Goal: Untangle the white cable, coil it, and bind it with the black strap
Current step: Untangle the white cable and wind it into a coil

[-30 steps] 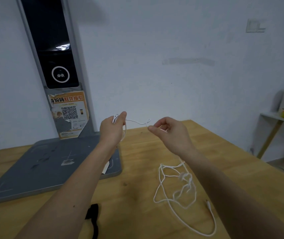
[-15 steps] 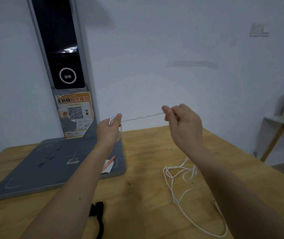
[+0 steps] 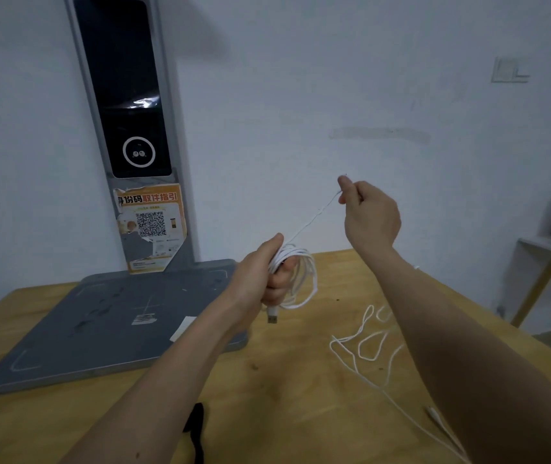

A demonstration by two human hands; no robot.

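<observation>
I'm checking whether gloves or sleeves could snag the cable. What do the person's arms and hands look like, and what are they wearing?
Both forearms are bare as far as the view reaches: no sleeves show. The left hand and right hand wear no gloves, and I see no rings, watch or bracelets. A few small dark spots mark the left forearm.

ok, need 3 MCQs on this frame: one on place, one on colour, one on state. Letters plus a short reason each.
1. Where is the black strap?
A. on the wooden table, near edge
B. around the coil
C. on the grey base

2. What colour is the cable?
A. black
B. white
C. orange

3. What is the state of the cable?
A. fully coiled
B. partly coiled in the left hand, rest loose
C. all on the table

Key: 1 A, strap lies flat below the left forearm; 2 B, white loops throughout; 3 B, the right hand pinches a taut stretch while loose loops lie on the wood.
</observation>
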